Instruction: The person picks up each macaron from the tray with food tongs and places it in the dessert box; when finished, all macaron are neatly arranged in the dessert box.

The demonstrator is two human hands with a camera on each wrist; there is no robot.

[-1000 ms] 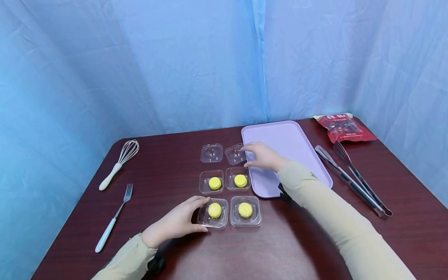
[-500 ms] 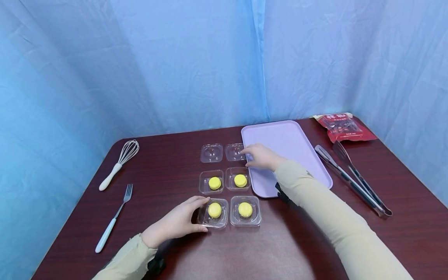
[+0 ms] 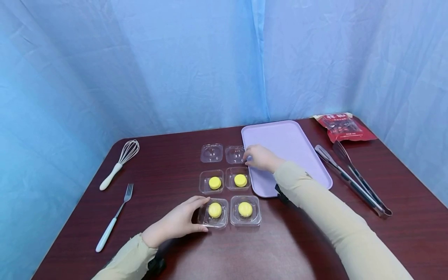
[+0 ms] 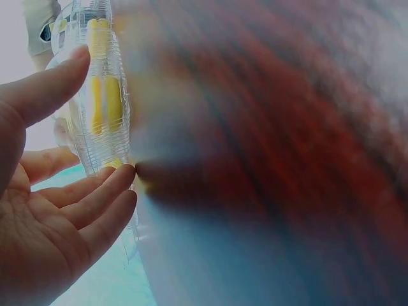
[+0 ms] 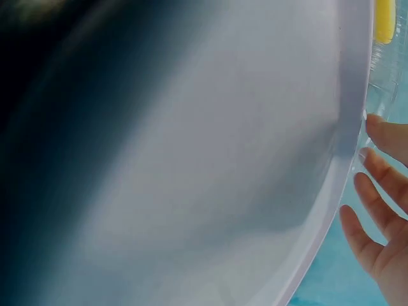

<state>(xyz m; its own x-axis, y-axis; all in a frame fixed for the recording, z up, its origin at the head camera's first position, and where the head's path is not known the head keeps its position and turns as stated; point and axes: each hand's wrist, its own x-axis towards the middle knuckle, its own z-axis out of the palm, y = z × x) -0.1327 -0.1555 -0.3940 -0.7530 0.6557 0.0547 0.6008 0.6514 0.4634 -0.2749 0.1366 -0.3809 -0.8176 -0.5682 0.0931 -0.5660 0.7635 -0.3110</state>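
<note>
In the head view, my left hand (image 3: 177, 219) curves around the left side of a lidded clear box (image 3: 221, 222) holding a yellow macaron (image 3: 215, 210). Its thumb is at the front edge, its fingertips at the back-left corner. To the right, a second lidded box (image 3: 255, 221) holds another macaron (image 3: 245, 209). Behind them stand two lidless clear trays, each with a macaron (image 3: 215, 183). At the back lie two clear lids. My right hand (image 3: 262, 157) has its fingertips at the right edge of the right-hand lid (image 3: 233, 154), over the purple tray (image 3: 287, 142)'s left rim.
A whisk (image 3: 120, 163) and a fork (image 3: 113, 217) lie at the left. Right of the purple tray are metal tongs (image 3: 353, 179) and a red food bag (image 3: 344, 127). Blue curtains (image 3: 189, 66) hang behind the dark wooden table (image 3: 168, 163).
The right-hand lid was turned at an angle and now lies square beside the other lid. My right fingertips have drawn back to its edge. My left hand has stayed put.
</note>
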